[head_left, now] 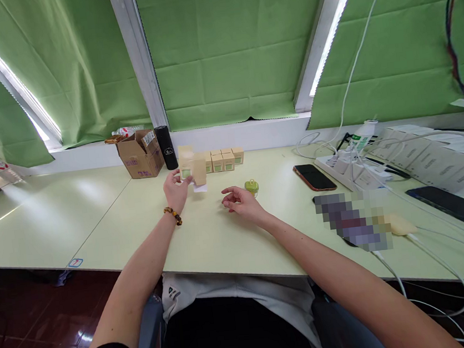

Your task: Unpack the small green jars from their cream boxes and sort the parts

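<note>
The right hand (241,201) rests on the table (94,212), fingers loosely curled and empty, with a small green jar (252,186) just beyond their tips. The left hand (176,190) pinches a blurred small carton (193,170) between its fingers; just past them stands a row of cartons (222,160)

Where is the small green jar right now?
Head view, centre: the small green jar sits on the table just beyond the right hand, nearer than the row of tan boxes.

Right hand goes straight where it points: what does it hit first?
Probably the small box held in the left hand; the right hand points that way. The green jar sits off that line. Depth unclear.
</note>
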`<state>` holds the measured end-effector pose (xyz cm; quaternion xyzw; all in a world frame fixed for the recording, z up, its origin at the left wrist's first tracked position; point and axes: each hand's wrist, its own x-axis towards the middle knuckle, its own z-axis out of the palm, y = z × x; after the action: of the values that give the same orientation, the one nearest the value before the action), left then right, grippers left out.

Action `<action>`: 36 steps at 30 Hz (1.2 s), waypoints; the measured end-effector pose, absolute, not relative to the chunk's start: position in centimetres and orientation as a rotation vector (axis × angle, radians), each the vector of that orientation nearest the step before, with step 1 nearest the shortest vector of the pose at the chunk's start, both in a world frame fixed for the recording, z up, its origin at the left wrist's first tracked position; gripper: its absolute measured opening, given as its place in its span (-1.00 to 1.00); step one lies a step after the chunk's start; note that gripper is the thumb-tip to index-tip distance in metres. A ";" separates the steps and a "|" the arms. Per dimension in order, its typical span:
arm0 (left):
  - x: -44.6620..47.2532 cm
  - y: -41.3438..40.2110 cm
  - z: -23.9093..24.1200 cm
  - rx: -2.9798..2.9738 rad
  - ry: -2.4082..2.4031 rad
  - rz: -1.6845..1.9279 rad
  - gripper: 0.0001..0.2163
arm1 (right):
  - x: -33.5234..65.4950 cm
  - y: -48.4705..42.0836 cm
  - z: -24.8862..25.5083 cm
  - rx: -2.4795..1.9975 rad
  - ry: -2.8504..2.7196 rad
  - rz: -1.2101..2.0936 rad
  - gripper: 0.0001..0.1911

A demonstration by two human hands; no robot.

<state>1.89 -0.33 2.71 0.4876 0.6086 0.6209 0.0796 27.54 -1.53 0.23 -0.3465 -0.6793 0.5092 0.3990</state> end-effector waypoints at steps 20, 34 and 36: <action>-3.0 0.9 1.7 1.368 2.473 1.084 -0.69 | 27.6 -1.3 -0.1 -0.893 -1.808 1.267 -0.63; 0.3 -0.2 3.4 1.565 2.202 1.911 -0.74 | 30.9 0.1 2.9 -1.025 -1.485 0.675 -0.73; 1.3 -0.3 3.9 1.741 2.066 1.961 -0.76 | 32.1 1.0 3.0 -1.127 -1.515 0.560 -0.63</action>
<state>1.33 -0.34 3.92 0.5191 0.6159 0.5845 -0.0981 32.10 1.02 2.97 -0.4768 -0.6409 0.2370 0.5529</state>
